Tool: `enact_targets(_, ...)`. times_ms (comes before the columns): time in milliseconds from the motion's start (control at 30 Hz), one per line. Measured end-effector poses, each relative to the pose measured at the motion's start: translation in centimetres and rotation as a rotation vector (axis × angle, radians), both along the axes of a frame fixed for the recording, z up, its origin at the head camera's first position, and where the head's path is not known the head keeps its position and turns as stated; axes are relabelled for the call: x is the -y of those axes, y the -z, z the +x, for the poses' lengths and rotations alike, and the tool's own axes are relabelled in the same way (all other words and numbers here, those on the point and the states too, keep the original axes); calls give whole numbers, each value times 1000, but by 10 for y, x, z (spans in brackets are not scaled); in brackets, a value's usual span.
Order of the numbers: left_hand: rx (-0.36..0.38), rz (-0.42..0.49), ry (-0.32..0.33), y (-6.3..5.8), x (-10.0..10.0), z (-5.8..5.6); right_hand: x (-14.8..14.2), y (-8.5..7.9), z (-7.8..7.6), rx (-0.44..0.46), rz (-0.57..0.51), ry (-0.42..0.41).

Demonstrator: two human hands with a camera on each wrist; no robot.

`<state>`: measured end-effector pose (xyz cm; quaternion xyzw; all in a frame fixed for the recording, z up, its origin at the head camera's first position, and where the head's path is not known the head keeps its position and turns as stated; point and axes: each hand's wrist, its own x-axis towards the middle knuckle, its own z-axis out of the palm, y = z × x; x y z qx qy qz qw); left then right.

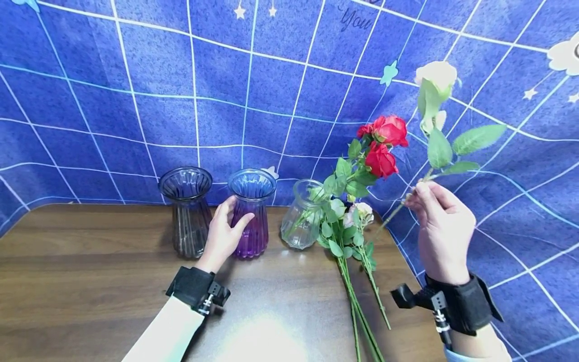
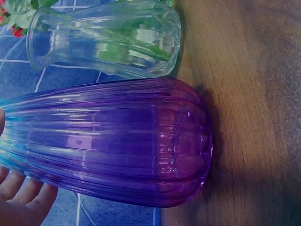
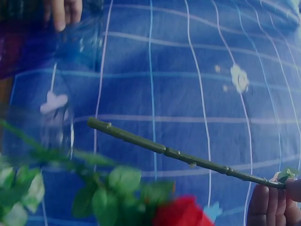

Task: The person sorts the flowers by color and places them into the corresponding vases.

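Observation:
My left hand (image 1: pixel 224 232) is curled around the purple ribbed vase (image 1: pixel 251 211), which stands on the wooden table (image 1: pixel 90 281); in the left wrist view the purple ribbed vase (image 2: pixel 108 141) fills the frame and my fingers (image 2: pixel 23 195) show at its lower left. My right hand (image 1: pixel 441 229) is raised at the table's right edge and pinches the stem (image 3: pixel 178 153) of a cream rose (image 1: pixel 436 75), held upright in the air. The rose's cut end points down toward the clear vase (image 1: pixel 304 213).
A smoky grey vase (image 1: pixel 187 208) stands left of the purple one. Red roses (image 1: pixel 383 143) and a pale flower (image 1: pixel 359 213) lie on the table by the clear vase, stems (image 1: pixel 362 311) running toward me. A blue grid-patterned cloth (image 1: pixel 271 90) hangs behind.

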<state>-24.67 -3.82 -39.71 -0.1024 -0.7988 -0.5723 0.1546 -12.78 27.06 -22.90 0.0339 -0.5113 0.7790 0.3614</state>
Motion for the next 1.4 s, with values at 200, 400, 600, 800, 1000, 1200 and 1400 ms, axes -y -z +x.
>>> enact_targets(200, -15, -4, -7, 3, 0, -1, 32, -11, -21, -39, 70, -55)
enact_targets(400, -16, -6, -3, 4, -1, -2, 62, -17, -41, -65, 124, -63)
enact_targets(600, -2, -13, -3, 3, 0, -1, 89, -20, -58, -68, 181, -42)
enact_targets(800, -5, -6, 3, 3, 1, -1, 110, -19, -76, -76, 187, -33)
enact_targets(1000, -8, -1, 6, 3, 2, -1, 130, -18, -91, -76, 197, -10)
enact_targets(1200, -2, -4, 3, 3, 2, -1, 147, -16, -103, -83, 247, 17)
enact_targets(1400, -18, 10, 4, 1, 2, 0, 159, -5, -111, -29, 260, 44)
